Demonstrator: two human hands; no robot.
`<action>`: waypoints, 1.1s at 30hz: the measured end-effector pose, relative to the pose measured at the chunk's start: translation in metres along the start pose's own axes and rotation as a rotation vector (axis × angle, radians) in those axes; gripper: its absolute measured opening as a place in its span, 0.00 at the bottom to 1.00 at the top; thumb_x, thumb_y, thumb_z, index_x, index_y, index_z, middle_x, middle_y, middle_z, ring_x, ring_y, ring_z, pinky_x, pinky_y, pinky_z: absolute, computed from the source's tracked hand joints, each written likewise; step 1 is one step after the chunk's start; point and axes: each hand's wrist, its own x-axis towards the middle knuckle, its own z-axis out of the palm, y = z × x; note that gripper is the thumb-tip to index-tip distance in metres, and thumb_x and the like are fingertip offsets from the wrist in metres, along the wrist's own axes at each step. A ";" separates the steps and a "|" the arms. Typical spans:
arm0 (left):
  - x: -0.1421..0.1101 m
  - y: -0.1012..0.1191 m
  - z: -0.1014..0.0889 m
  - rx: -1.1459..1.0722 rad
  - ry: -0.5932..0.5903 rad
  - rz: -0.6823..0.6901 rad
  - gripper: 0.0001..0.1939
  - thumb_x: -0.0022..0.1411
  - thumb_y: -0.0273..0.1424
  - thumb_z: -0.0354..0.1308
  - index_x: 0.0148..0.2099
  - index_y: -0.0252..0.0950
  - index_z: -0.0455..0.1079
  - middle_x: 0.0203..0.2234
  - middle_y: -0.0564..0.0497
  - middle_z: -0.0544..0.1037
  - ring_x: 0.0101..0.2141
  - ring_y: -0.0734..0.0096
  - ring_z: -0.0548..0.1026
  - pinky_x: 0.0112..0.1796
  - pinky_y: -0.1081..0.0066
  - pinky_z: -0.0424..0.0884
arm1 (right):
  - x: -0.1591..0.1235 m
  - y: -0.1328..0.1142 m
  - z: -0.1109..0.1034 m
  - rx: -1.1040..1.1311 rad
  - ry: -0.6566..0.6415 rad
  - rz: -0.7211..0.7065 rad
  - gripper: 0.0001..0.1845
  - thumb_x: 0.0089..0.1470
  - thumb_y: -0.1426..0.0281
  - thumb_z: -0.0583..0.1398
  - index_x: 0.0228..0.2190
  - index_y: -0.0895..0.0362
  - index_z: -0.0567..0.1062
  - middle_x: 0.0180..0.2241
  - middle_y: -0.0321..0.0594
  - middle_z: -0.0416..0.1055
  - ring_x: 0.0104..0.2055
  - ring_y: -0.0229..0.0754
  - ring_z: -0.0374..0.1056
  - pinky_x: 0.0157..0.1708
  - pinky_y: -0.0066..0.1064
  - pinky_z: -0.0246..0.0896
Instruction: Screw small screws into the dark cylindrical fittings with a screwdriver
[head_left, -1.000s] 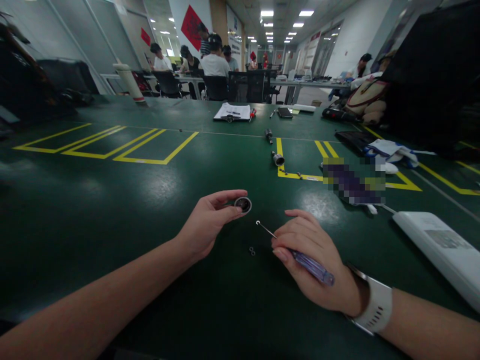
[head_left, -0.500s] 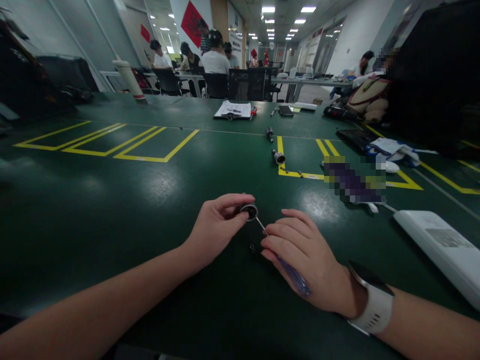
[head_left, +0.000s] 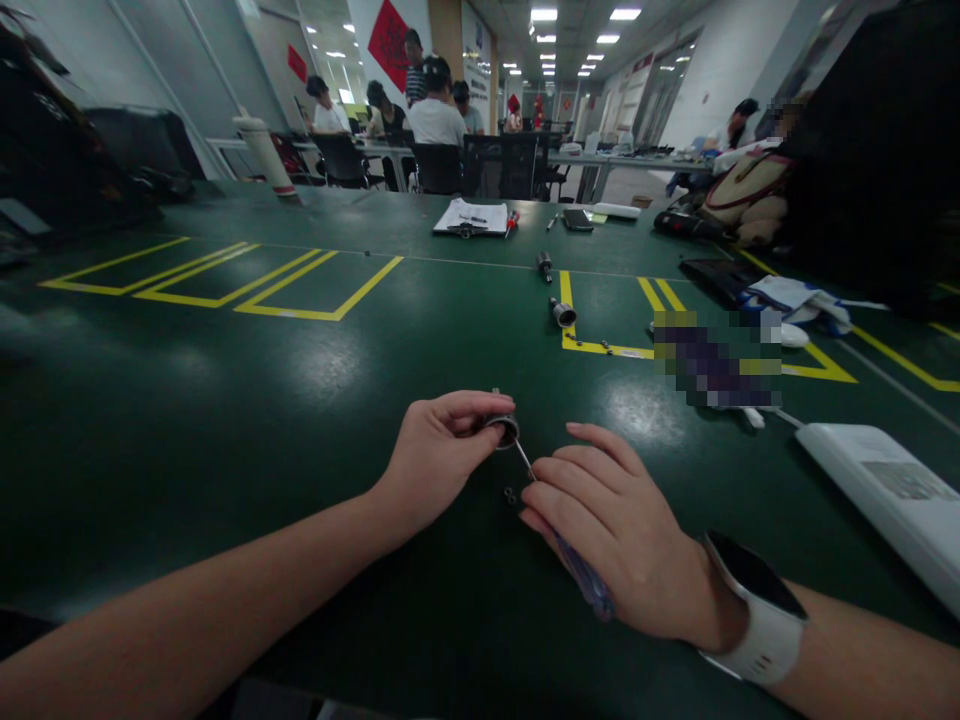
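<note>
Between thumb and fingers, my left hand pinches a round, hollow metal part, its open end turned toward my right hand. My right hand is closed around a screwdriver with a clear purplish handle. The thin shaft points up and left to the rim of the metal part; whether its tip touches anything inside cannot be made out. Small dark ring-like pieces lie on the green table below, between both hands. A similar cup-shaped metal part rests farther off, near the yellow tape.
Another metal part lies behind it, with tiny pieces along the tape. A white device sits at right, near a cloth. A clipboard and a white bottle stand farther back. Several people sit beyond the table.
The screwdriver handle has dipped slightly, and my right hand has shifted a little down with it. My left hand keeps its pinch on the metal part. The whole view has moved slightly.
</note>
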 end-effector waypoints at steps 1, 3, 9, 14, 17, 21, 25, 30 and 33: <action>0.000 -0.001 0.000 -0.007 -0.008 -0.007 0.09 0.44 0.20 0.63 0.32 0.34 0.76 0.34 0.49 0.80 0.37 0.68 0.77 0.42 0.69 0.72 | 0.000 0.000 0.000 0.023 -0.007 0.011 0.06 0.57 0.73 0.54 0.34 0.60 0.72 0.33 0.42 0.74 0.36 0.42 0.68 0.51 0.44 0.55; 0.001 -0.001 -0.001 -0.023 -0.026 -0.034 0.10 0.45 0.20 0.62 0.33 0.34 0.76 0.33 0.50 0.80 0.35 0.69 0.77 0.41 0.69 0.73 | -0.001 0.002 0.000 0.134 0.013 0.052 0.06 0.56 0.74 0.55 0.35 0.59 0.71 0.34 0.41 0.74 0.37 0.42 0.68 0.51 0.44 0.55; 0.007 0.003 -0.006 -0.064 0.012 -0.101 0.14 0.47 0.21 0.62 0.40 0.34 0.73 0.35 0.49 0.79 0.37 0.69 0.76 0.43 0.68 0.70 | -0.003 0.015 0.005 0.866 0.221 0.611 0.09 0.57 0.68 0.53 0.27 0.55 0.71 0.26 0.36 0.71 0.33 0.40 0.68 0.48 0.42 0.58; 0.011 0.005 -0.009 -0.232 0.022 -0.112 0.20 0.45 0.20 0.64 0.43 0.35 0.70 0.41 0.48 0.76 0.42 0.67 0.74 0.45 0.66 0.70 | -0.003 0.024 0.010 1.248 0.169 0.850 0.13 0.55 0.63 0.55 0.22 0.56 0.70 0.20 0.34 0.68 0.26 0.38 0.65 0.40 0.38 0.62; 0.013 0.004 -0.010 -0.293 -0.025 -0.115 0.16 0.47 0.22 0.64 0.41 0.33 0.71 0.37 0.48 0.77 0.40 0.66 0.75 0.44 0.66 0.71 | -0.005 0.025 0.011 1.259 0.123 0.809 0.13 0.55 0.63 0.56 0.22 0.55 0.71 0.20 0.33 0.67 0.26 0.38 0.64 0.39 0.36 0.61; 0.014 0.004 -0.010 -0.380 -0.050 -0.151 0.14 0.50 0.22 0.62 0.41 0.32 0.70 0.36 0.47 0.77 0.39 0.65 0.76 0.42 0.66 0.73 | -0.005 0.022 0.010 1.216 0.058 0.779 0.13 0.56 0.63 0.55 0.23 0.56 0.71 0.20 0.33 0.68 0.26 0.37 0.64 0.37 0.34 0.61; 0.015 0.006 -0.009 -0.443 -0.050 -0.183 0.13 0.52 0.19 0.59 0.41 0.32 0.69 0.36 0.47 0.76 0.38 0.66 0.76 0.43 0.64 0.73 | -0.002 0.016 0.005 1.092 0.020 0.771 0.14 0.55 0.62 0.55 0.22 0.56 0.70 0.21 0.34 0.67 0.27 0.38 0.65 0.33 0.33 0.61; 0.015 0.006 -0.009 -0.474 -0.031 -0.208 0.12 0.52 0.17 0.58 0.40 0.32 0.69 0.36 0.48 0.76 0.39 0.67 0.76 0.44 0.64 0.72 | 0.002 0.013 0.001 1.042 -0.002 0.821 0.15 0.55 0.61 0.55 0.22 0.57 0.70 0.21 0.35 0.67 0.26 0.37 0.64 0.30 0.31 0.61; 0.016 0.006 -0.008 -0.473 -0.028 -0.218 0.11 0.52 0.16 0.57 0.39 0.32 0.69 0.36 0.48 0.76 0.39 0.67 0.75 0.44 0.66 0.72 | 0.006 0.013 0.004 1.038 -0.010 0.899 0.16 0.55 0.60 0.55 0.23 0.57 0.70 0.20 0.35 0.67 0.25 0.37 0.65 0.29 0.30 0.61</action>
